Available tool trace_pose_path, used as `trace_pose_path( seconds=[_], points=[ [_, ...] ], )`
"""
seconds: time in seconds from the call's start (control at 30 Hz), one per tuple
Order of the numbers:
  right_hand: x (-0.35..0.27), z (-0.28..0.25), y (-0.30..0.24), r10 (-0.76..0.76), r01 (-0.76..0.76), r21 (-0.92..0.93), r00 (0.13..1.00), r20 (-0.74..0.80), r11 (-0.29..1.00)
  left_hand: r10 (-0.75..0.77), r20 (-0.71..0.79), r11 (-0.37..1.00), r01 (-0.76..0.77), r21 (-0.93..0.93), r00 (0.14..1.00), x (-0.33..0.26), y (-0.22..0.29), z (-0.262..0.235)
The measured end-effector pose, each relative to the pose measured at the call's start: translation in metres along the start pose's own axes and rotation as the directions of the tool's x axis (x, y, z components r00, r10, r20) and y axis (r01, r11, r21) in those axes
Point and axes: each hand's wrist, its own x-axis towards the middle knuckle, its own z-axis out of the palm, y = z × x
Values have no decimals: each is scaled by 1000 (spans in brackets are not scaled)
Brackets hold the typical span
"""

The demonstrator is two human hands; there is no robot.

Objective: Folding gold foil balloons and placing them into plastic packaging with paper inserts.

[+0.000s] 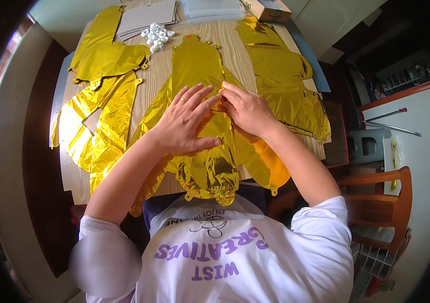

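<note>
Foil [196, 65] lies spread before us; our left hand [185, 120], fingers splayed, seemingly steadies it; our right hand [248, 109] pinches it.

Central gold foil [197, 63] partly hidden under left hand [187, 118] and right hand [249, 111], box [268, 11] cut off at top edge.

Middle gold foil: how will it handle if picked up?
Middle foil is probably floppy, being creased and overhanging the table. Likely light for its size, since it looks thin. Its glossy surface may feel slippery.
</note>
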Motion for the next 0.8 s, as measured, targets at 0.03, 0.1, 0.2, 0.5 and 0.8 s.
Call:
trace_pose_path(
  seconds=[0.03,0.1,0.2,0.5,0.8],
  points=[
    [0,0,1,2,-2,-2,1000,-4,1000,-21,35,999,20,31,999,-3,-2,6],
    [-1,1,1,7,-7,-2,1000,-9,1000,-15,61,999,12,51,998,-6,-5,12],
    [-5,-8,-5,59,-58,32,997,-55,998,-21,69,998,17,63,997,-6,-6,16],
    [-163,-119,-83,718,-722,-79,692,-70,688,-64,63,997,61,43,996,-8,-1,13],
    [-136,-85,-128,611,-462,453,744,-269,762,-72,62,996,69,49,995,-8,-3,13]
  ],
)
